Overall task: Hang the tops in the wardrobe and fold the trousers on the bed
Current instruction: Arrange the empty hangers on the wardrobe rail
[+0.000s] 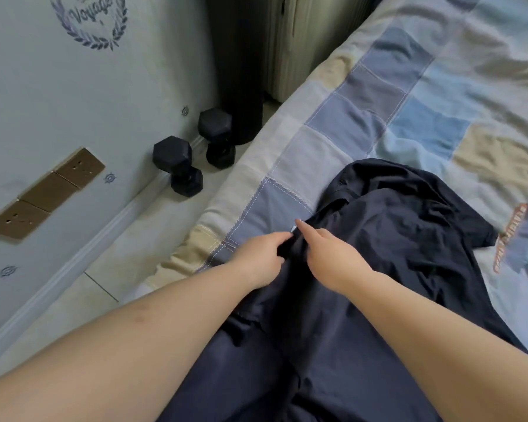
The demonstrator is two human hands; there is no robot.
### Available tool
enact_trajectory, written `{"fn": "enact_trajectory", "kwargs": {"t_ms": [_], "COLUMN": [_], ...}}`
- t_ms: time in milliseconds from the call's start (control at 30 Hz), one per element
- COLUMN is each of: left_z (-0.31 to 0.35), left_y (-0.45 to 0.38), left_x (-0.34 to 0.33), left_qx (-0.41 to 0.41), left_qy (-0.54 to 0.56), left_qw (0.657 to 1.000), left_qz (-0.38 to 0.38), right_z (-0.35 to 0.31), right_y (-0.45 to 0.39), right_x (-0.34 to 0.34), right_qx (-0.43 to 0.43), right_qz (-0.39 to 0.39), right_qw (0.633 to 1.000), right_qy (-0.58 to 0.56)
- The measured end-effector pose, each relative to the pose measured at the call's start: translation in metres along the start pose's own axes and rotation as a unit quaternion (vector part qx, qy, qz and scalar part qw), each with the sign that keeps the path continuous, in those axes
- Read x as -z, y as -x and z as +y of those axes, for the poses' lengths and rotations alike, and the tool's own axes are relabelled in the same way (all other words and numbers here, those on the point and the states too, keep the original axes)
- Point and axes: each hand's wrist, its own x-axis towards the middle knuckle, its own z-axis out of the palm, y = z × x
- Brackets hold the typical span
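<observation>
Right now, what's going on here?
A person stands at the bed handling a dark navy garment spread on the patchwork cover. Both hands meet at its near edge: the left hand grips a fold of the fabric, the right hand pinches it beside, index finger extended. It is crumpled, not yet folded. Two dumbbells sit on the floor.

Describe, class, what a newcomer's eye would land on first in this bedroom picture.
First, the two hands, left hand and right hand, pinching the dark navy garment on the patchwork bedspread. Next, two black dumbbells on the floor by the wall at left.
</observation>
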Motion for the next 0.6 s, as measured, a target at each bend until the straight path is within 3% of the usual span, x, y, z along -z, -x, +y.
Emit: {"fn": "enact_trajectory", "kwargs": {"t_ms": [167, 333, 433, 600], "left_z": [0.003, 0.013, 0.024, 0.053], "left_y": [-0.002, 0.012, 0.031, 0.079], "left_x": [-0.003, -0.001, 0.014, 0.051], "left_qx": [-0.002, -0.052, -0.124, -0.215], "left_qy": [-0.112, -0.169, -0.198, -0.215], "left_qw": [0.993, 0.984, 0.971, 0.951], "left_qz": [-0.045, 0.03, 0.055, 0.054], "right_z": [-0.007, -0.004, 0.0, 0.01], "right_y": [-0.007, 0.007, 0.024, 0.076], "right_x": [-0.004, -0.005, 0.016, 0.068], "right_qx": [-0.026, -0.037, 0.014, 0.163], "right_qz": [-0.005, 0.027, 0.098, 0.104], "right_qw": [0.998, 0.992, 0.986, 0.974], "right_qy": [0.065, 0.116, 0.135, 0.118]}}
